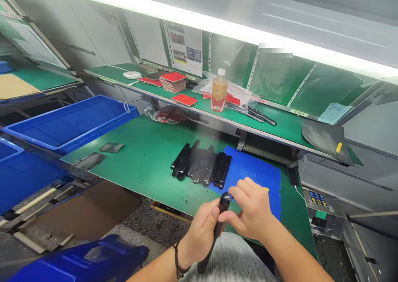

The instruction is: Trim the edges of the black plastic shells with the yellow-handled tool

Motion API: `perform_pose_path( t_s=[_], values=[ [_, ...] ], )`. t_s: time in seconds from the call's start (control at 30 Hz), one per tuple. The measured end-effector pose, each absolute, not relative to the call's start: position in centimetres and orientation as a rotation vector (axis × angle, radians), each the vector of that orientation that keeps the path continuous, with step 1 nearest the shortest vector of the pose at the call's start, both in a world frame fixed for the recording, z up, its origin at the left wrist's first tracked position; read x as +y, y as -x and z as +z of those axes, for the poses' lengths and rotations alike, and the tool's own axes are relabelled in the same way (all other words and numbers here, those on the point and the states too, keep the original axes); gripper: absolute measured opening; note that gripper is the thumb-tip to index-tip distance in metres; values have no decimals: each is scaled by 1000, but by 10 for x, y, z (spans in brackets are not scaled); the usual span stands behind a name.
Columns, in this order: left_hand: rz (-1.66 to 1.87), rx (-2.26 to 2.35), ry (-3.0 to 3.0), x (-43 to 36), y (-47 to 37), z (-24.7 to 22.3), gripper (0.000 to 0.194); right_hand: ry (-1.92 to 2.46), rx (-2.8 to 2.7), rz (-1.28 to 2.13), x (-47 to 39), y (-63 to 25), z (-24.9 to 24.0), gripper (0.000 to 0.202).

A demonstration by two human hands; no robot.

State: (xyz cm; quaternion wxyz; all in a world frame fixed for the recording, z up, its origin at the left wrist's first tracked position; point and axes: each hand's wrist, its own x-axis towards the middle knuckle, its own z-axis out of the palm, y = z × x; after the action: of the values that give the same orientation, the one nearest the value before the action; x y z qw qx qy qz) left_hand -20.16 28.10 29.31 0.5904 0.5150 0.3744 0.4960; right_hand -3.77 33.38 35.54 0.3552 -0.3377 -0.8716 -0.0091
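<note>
A long black plastic piece (pixel 224 200) stands tilted in front of my body, its rounded end up. My left hand (pixel 203 230) is wrapped round its middle. My right hand (pixel 250 209) is at the upper end, thumb against the piece and fingers curled beside the tip; whatever those fingers pinch is too small to make out. Beyond my hands, several similar black pieces (pixel 222 170) lie side by side in a row on the green table (pixel 139 153), partly blurred. A blue sheet (pixel 251 170) lies to their right, partly hidden by my right hand.
A shelf (pixel 286 128) above the table holds a drink bottle (pixel 219 90), stacked red cards (pixel 173 82) and more black pieces (pixel 261 115). Blue bins (pixel 68 122) stand at the left. A phone (pixel 292 176) and a metal control box (pixel 325 211) are at the right.
</note>
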Motion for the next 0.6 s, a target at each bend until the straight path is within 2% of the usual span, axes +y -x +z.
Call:
perform_pose_path(
  t_s=[0.17, 0.3, 0.47, 0.6],
  values=[
    [1138, 818, -1522, 286, 219, 296, 64, 797, -2352, 364, 331, 34, 376, 68],
    [1105, 749, -1730, 294, 232, 300, 65, 731, -2471, 530, 330, 33, 389, 70],
    [1115, 720, -1769, 297, 234, 299, 62, 754, -2514, 455, 329, 33, 387, 70],
    [1225, 702, -1755, 294, 230, 293, 61, 752, -2446, 133, 326, 33, 382, 69]
  ],
)
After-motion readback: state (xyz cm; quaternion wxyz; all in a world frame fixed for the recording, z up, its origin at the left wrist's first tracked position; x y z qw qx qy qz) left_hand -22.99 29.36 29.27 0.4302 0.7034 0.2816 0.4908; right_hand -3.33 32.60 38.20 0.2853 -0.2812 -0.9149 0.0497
